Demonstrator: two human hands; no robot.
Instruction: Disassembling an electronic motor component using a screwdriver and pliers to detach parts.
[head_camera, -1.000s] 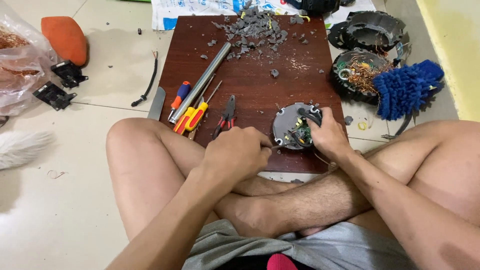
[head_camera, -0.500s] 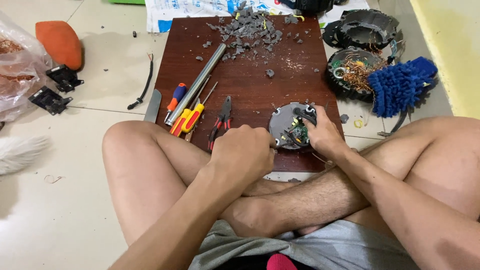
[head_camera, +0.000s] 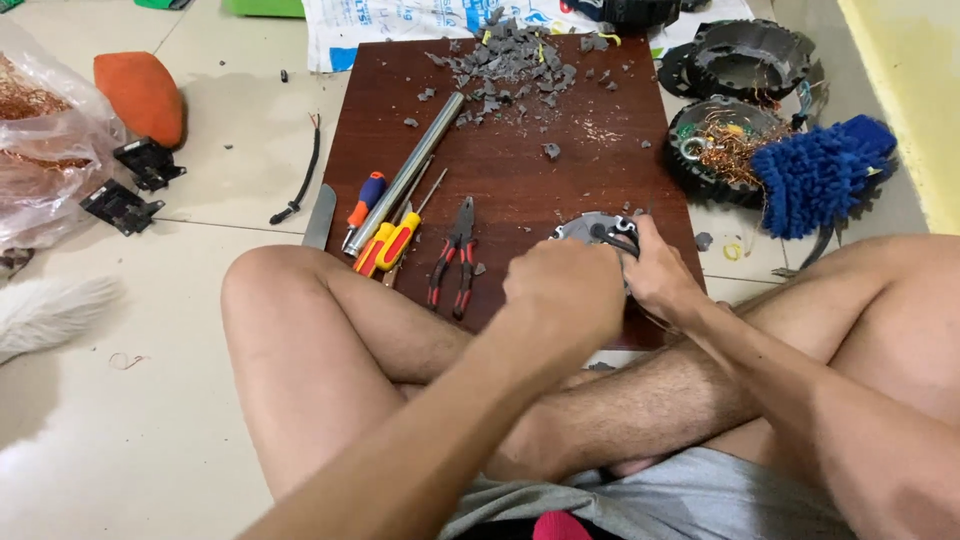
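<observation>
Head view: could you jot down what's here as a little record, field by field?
setting: person sits cross-legged on a tiled floor at a dark wooden board
left hand: closed in a fist beside a round metal motor part
right hand: grip on the motor part's right side
tools on board: pliers, screwdrivers, metal tube
far end of board: grey rubble
right of board: blue mitt, copper-wound stator
left of board: plastic bag, orange pad
</observation>
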